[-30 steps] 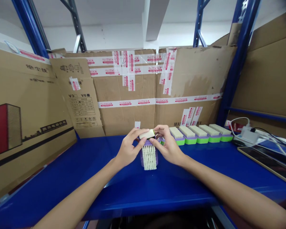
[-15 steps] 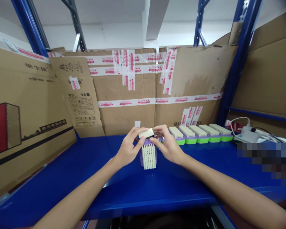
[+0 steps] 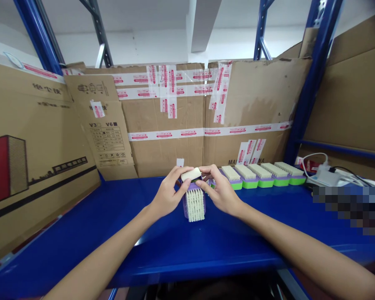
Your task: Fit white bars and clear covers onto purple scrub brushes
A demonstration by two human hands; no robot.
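Observation:
A small cream block (image 3: 191, 174) with a dark underside is pinched between my two hands. My left hand (image 3: 168, 191) closes on its left end, thumb in front and fingers behind. Thumb and fingers of my right hand (image 3: 221, 189) close on its right end. Directly below, a brush with a purple body and cream bristles (image 3: 195, 206) faces bristles toward me; its far end is hidden by the block and my thumbs. I cannot tell whether my fingers also touch that brush. Right of my right hand, a row of similar brushes (image 3: 249, 177) stands bristles up on green bases.
Behind the blue shelf (image 3: 181, 254), taped cardboard panels (image 3: 165, 146) form a wall. A large printed carton (image 3: 34, 137) flanks the left side. At the right lie a white power adapter (image 3: 326, 175) and cables, beside a blue upright post (image 3: 306, 91).
The cream block has tilted and moved slightly left, its top facing me a little more. Both hands keep nearly the same place; the brushes in the row are unmoved.

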